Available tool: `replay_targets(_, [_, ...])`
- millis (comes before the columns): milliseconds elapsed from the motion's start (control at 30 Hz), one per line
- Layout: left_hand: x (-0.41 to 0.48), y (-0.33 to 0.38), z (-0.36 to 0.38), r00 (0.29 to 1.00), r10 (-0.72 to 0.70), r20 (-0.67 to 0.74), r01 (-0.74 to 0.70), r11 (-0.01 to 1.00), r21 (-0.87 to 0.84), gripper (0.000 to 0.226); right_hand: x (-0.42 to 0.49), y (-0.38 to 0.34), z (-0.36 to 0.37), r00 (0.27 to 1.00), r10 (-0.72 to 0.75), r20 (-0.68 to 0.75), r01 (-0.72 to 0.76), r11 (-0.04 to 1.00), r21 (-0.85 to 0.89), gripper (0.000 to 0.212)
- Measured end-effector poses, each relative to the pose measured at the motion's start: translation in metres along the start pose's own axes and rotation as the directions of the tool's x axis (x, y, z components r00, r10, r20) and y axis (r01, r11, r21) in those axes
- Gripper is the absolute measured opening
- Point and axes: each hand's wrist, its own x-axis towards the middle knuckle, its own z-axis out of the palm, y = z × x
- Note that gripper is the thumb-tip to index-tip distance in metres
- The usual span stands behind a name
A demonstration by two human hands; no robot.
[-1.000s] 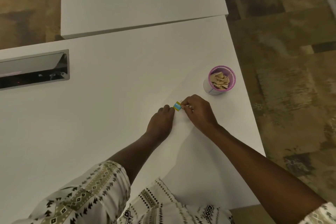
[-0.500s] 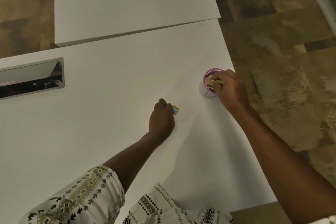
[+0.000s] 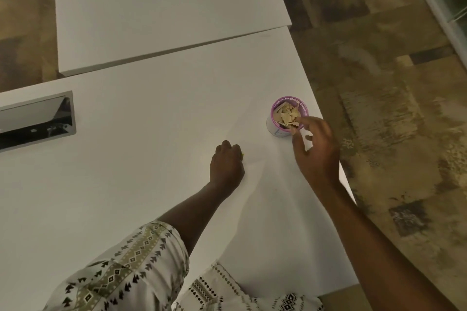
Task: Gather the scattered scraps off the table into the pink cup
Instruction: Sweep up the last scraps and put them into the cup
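The pink cup (image 3: 273, 109) stands near the right edge of the white table (image 3: 151, 129) and holds several tan paper scraps (image 3: 286, 115). My right hand (image 3: 317, 151) hovers just in front of the cup with its fingers apart; the index fingertip is over the near rim, and nothing shows in its grasp. My left hand (image 3: 227, 163) rests curled on the table left of the cup. A sliver of a yellow and blue scrap (image 3: 242, 155) peeks out at its fingertips; the rest of it is hidden.
A metal cable box (image 3: 38, 120) is sunk into the table at the far left. A second white table (image 3: 164, 12) adjoins at the back. The table's right edge runs close by the cup, with patterned carpet (image 3: 391, 113) beyond it.
My right hand carried a scrap from beside my left hand to the cup, then opened and drew back a little. My left hand stayed put and closed over the yellow and blue scrap.
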Motion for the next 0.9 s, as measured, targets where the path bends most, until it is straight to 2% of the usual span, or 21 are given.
replay_targets(67, [0.002,0.001,-0.002,1.0,-0.001,0.007,0.001,1.0,-0.018,0.013,-0.024,0.008,0.011,0.999,0.047,-0.002,-0.047,0.999,-0.01,0.03])
replay_targets(167, [0.006,0.008,-0.012,1.0,0.003,0.012,-0.002,0.996,-0.09,0.016,-0.059,0.029,0.032,0.977,0.163,0.137,-0.148,0.982,-0.116,0.041])
replay_targets(233, [0.01,0.019,-0.024,1.0,0.009,-0.011,-0.011,0.987,-0.159,0.016,-0.078,0.045,0.045,0.951,0.179,0.253,-0.113,0.96,-0.255,0.053])
replay_targets(300, [0.015,0.035,-0.039,0.997,0.042,-0.064,-0.055,0.973,-0.223,0.015,-0.093,0.059,0.055,0.941,0.12,0.315,0.0,0.935,-0.354,0.063])
replay_targets(367, [0.023,0.055,-0.055,0.988,0.089,-0.123,-0.12,0.955,-0.273,0.015,-0.102,0.068,0.064,0.94,0.092,0.329,0.051,0.913,-0.404,0.068])
replay_targets(500, [0.043,0.098,-0.078,0.969,0.143,-0.203,-0.205,0.922,-0.328,0.018,-0.107,0.075,0.074,0.934,0.121,0.335,0.049,0.888,-0.457,0.07])
replay_targets(767, [0.069,0.129,-0.065,0.99,0.137,-0.042,-0.143,0.939,-0.312,0.018,-0.108,0.08,0.078,0.924,0.143,0.354,0.04,0.886,-0.463,0.072])
replay_targets(900, [0.066,0.123,-0.061,0.983,0.178,-0.042,-0.182,0.941,-0.284,0.024,-0.108,0.079,0.077,0.919,0.156,0.363,0.034,0.885,-0.465,0.073])
